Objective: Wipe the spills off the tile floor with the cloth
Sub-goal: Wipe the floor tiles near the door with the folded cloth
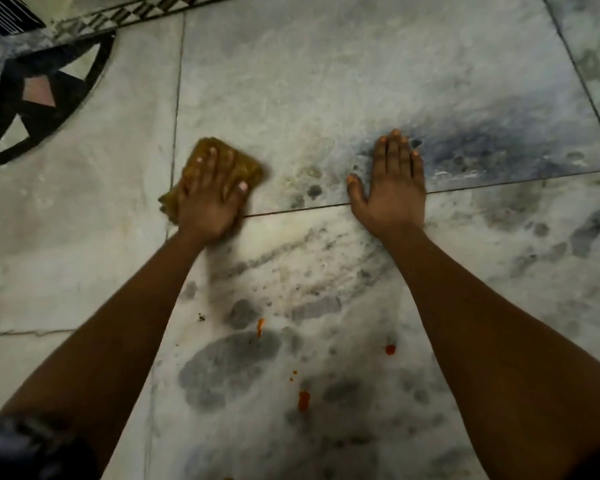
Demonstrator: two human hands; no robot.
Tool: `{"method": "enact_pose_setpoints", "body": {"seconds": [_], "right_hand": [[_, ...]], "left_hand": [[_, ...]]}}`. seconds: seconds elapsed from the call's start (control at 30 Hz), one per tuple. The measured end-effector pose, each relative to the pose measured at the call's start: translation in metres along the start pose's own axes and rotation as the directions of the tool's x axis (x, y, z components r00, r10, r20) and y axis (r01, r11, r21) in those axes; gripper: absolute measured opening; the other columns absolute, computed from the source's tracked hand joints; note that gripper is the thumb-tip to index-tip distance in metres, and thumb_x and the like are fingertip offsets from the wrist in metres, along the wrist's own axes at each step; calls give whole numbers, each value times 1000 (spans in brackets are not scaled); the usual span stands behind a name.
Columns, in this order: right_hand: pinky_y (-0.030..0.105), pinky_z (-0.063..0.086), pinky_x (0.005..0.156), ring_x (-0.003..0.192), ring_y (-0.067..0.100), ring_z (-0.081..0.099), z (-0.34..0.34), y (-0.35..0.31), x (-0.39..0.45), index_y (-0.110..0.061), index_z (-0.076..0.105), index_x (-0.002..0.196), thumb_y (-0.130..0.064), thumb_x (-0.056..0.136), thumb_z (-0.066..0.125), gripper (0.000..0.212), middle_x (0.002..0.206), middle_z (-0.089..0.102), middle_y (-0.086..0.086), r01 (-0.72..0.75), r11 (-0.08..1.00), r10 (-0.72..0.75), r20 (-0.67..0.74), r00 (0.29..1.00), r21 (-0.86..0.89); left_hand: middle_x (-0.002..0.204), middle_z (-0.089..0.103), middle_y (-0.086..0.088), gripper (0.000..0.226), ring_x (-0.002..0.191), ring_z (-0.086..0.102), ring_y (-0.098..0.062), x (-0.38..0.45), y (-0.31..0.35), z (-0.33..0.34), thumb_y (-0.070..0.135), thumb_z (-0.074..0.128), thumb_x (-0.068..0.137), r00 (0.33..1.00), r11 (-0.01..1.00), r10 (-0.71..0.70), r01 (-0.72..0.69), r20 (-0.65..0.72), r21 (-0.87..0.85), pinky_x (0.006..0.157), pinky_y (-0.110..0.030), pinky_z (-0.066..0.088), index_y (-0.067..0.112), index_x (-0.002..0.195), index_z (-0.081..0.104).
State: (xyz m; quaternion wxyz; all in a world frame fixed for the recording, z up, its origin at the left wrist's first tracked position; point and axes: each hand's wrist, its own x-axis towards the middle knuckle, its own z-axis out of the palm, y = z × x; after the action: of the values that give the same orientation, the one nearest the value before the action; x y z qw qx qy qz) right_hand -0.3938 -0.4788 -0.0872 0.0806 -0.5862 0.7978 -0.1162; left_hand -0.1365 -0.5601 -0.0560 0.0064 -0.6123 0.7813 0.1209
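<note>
Grey-veined marble floor (326, 81) is gleaming dimly, crossed by dark grout lines; a black patterned inlay (42, 95) is curving at upper left.

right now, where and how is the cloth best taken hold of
Probably the cloth's far edge, which shows beyond the left hand's fingers. It lies flat and folded under that pressing palm, so come from above and curl the fingers over that edge. The right hand rests flat on the tile floor.

Black inlay pattern (32, 98) with pink and white pieces, far left; checkered border strip (118, 15) (blurred) beyond.
</note>
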Motion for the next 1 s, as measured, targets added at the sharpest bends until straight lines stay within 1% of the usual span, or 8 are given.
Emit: {"method": "enact_pose_setpoints", "body": {"seconds": [0.07, 0.17, 0.4, 0.53, 0.67, 0.83, 0.93, 1.0], "right_hand": [[40, 1, 118, 145, 29, 5, 0, 0, 0, -1, 9, 148, -52, 88, 18, 79, 156, 5, 19, 0, 1000, 0, 0, 1000, -16], [40, 2, 118, 144, 30, 7, 0, -1, 0, 0, 11, 148, -51, 88, 21, 79, 156, 8, 20, 10, 1000, -10, -11, 1000, -6], [39, 2, 117, 144, 30, 9, 1, 1, 1, 0, 13, 148, -51, 89, 23, 79, 155, 10, 20, 6, 1000, -7, -31, 1000, -11], [38, 0, 118, 145, 28, 4, 1, -1, 1, -2, 9, 148, -52, 89, 20, 79, 156, 5, 18, -2, 1000, 1, -31, 1000, -13], [39, 1, 117, 145, 29, 6, 0, -2, 1, -1, 12, 148, -51, 89, 22, 78, 156, 8, 18, -2, 1000, 2, -44, 999, 11], [39, 4, 117, 144, 30, 13, 2, -2, 2, 0, 18, 147, -50, 89, 24, 77, 155, 15, 19, 7, 1000, -7, -72, 997, 8], [39, 4, 117, 143, 31, 14, 2, 0, 1, 1, 18, 147, -56, 86, 18, 83, 154, 16, 20, 17, 1000, -17, -78, 997, 2], [39, 4, 117, 144, 31, 12, 3, 0, 1, 0, 16, 147, -56, 88, 21, 82, 155, 13, 19, 19, 1000, -18, -72, 997, 4]], "left_hand": [[158, -8, -2, 65, 145, -7, -28, 44, 11, -4, 57, 23, 94, 986, 987, -157, 158, 54, -26, 115, -51, -3, 28, 149, 3], [158, -10, -6, 67, 144, -9, -31, 71, 58, 1, 55, 22, 94, 984, 986, -162, 164, 69, -21, 113, -56, -4, 24, 149, 0], [158, 5, 7, 61, 145, 3, -20, -21, 78, 16, 62, 20, 88, 943, 938, 328, -332, 49, 100, 114, -48, 1, 42, 145, 13], [157, 13, 4, 65, 144, 11, -23, -4, 28, 3, 65, 23, 86, 984, 979, 174, -170, -25, 111, 112, -48, 12, 38, 145, 23], [159, 1, 1, 58, 145, 3, -29, 70, 64, 4, 55, 28, 94, 999, 997, -47, 48, -13, 62, 114, -54, 6, 34, 148, 15], [159, -1, 2, 58, 145, -1, -26, 59, 128, 19, 54, 25, 95, 993, 990, 116, -117, 13, 77, 112, -54, -3, 36, 148, 11], [158, 2, 7, 64, 145, -1, -21, 1, 106, 23, 65, 12, 85, 955, 950, 298, -297, 7, 95, 113, -49, -4, 44, 145, 7], [157, 1, 10, 67, 145, -1, -21, -17, 69, 18, 69, 9, 79, 969, 965, 247, -247, 12, 90, 112, -50, -5, 48, 143, 9]]}}
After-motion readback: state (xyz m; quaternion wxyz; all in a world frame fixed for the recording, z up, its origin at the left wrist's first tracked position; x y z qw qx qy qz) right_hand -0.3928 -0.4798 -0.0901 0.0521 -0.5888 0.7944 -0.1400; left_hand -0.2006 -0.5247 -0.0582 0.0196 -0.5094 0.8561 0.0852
